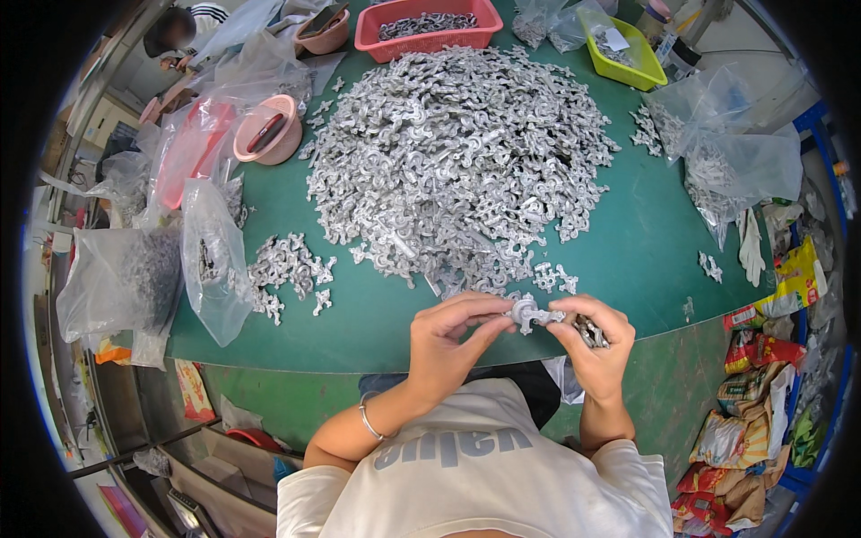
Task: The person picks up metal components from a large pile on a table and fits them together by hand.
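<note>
- From my remote seat, I see the grey metal piece [527, 314] between both hands, over the near edge of the tabletop [655, 229], its long axis roughly side to side.
- My left hand [446, 342] pinches its left end, thumb closed toward the fingertips.
- My right hand [599, 357] pinches the opposite end, with more metal pieces [590, 333] cupped in its curled fingers.
- Neither is nearer; both touch it.
- The metal pile [457, 170] lies ahead, slightly left.
</note>
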A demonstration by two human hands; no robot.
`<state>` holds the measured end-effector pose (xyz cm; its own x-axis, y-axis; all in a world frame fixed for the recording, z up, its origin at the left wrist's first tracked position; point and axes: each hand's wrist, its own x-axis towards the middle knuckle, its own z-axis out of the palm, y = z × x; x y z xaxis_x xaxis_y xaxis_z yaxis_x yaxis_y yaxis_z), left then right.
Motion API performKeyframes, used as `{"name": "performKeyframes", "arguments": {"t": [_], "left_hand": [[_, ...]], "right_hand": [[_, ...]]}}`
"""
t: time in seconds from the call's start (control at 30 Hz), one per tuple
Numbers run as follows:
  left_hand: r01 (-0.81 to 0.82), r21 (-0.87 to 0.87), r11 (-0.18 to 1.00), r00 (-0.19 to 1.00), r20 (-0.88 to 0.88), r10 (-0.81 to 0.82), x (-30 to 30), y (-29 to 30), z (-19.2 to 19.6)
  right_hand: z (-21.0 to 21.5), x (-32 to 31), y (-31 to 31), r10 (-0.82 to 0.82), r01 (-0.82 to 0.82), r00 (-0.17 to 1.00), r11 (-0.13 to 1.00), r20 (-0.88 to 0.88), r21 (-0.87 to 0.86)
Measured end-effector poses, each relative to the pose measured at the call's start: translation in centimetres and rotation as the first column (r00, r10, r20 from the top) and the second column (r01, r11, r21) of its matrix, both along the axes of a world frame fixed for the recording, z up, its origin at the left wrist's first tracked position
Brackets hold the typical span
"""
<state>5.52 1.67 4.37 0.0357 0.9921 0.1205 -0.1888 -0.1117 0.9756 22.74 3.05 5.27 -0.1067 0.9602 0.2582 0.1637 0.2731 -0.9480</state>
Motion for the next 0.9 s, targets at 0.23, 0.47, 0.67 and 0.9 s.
{"name": "performKeyframes", "arguments": {"t": [0.23,0.47,0.67,0.9], "left_hand": [[0.033,-0.019,0.999,0.997,0.066,-0.031,-0.1,-0.2,0.1],[0.049,-0.061,0.997,0.993,0.111,-0.042,-0.1,-0.3,0.4],[0.110,-0.141,0.984,0.977,0.199,-0.081,-0.4,-0.2,1.0],[0.158,-0.144,0.977,0.970,0.209,-0.126,-0.6,-0.1,1.4]], "right_hand": [[0.2,0.0,-0.2,0.011,-0.011,0.999,1.000,-0.048,0.003],[0.4,0.1,-0.6,0.043,-0.041,0.998,0.999,-0.053,0.036],[0.4,0.1,-0.9,0.148,-0.137,0.980,0.987,-0.133,0.088],[0.4,0.1,-1.0,0.188,-0.175,0.969,0.981,-0.164,0.089]]}}
